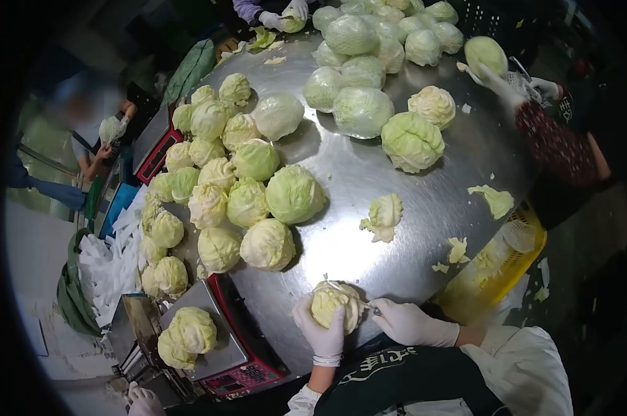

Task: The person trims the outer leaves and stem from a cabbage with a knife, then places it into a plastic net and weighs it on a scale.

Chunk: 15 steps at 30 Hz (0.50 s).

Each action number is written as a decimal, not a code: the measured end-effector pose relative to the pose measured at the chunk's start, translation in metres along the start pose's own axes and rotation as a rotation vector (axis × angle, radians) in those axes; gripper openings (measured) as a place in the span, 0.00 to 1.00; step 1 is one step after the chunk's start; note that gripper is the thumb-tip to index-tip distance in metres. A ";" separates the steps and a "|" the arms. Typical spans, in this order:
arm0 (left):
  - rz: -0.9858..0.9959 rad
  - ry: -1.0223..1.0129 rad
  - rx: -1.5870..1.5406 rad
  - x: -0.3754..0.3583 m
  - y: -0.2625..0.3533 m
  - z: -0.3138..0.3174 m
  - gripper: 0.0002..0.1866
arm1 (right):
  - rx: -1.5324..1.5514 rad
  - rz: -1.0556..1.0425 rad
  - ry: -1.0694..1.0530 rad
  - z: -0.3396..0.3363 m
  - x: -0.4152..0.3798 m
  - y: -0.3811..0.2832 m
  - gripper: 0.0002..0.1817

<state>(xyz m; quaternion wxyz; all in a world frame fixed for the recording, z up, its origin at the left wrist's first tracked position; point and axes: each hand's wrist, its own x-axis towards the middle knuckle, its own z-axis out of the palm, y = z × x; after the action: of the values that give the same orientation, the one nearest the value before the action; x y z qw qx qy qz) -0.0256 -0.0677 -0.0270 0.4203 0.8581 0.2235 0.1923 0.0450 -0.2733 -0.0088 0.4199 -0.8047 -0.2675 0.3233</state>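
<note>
At the near edge of the steel table, my gloved left hand (321, 331) wraps around a trimmed cabbage (333, 305) from its left side. My gloved right hand (409, 323) is closed around a small knife (376, 310), its handle mostly hidden in the fingers and its short blade pointing at the cabbage's right side. Farther up the table a small, ragged cabbage piece (382, 217) lies by itself. To the upper left, several loose cabbages (267, 244) sit in a group.
Wrapped cabbages (362, 111) are piled at the far side. A red scale (238, 374) carrying cabbages stands at lower left. A yellow crate (511, 267) with leaf scraps is by the right edge. Co-workers' gloved hands (497, 84) handle cabbages at right and at the top.
</note>
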 end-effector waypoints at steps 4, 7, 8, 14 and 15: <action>0.051 0.018 0.063 -0.001 0.005 0.005 0.35 | -0.039 0.008 -0.016 0.001 -0.013 -0.003 0.19; 0.015 0.017 0.027 0.000 0.004 0.006 0.35 | -0.158 -0.152 0.072 0.002 -0.011 0.001 0.15; 0.023 0.018 0.033 0.000 0.002 0.006 0.35 | -0.215 -0.260 0.140 0.004 -0.009 0.005 0.14; 0.043 -0.014 0.126 0.003 0.009 0.008 0.35 | -0.235 0.093 -0.017 0.010 0.024 0.001 0.12; 0.081 -0.013 0.119 0.002 0.008 0.007 0.36 | -0.188 0.128 -0.038 0.015 0.036 0.008 0.13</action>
<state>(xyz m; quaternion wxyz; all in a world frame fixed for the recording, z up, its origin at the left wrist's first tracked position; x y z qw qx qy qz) -0.0189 -0.0754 -0.0245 0.3618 0.8912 0.1969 0.1900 0.0588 -0.2443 -0.0327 0.3159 -0.8498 -0.2526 0.3380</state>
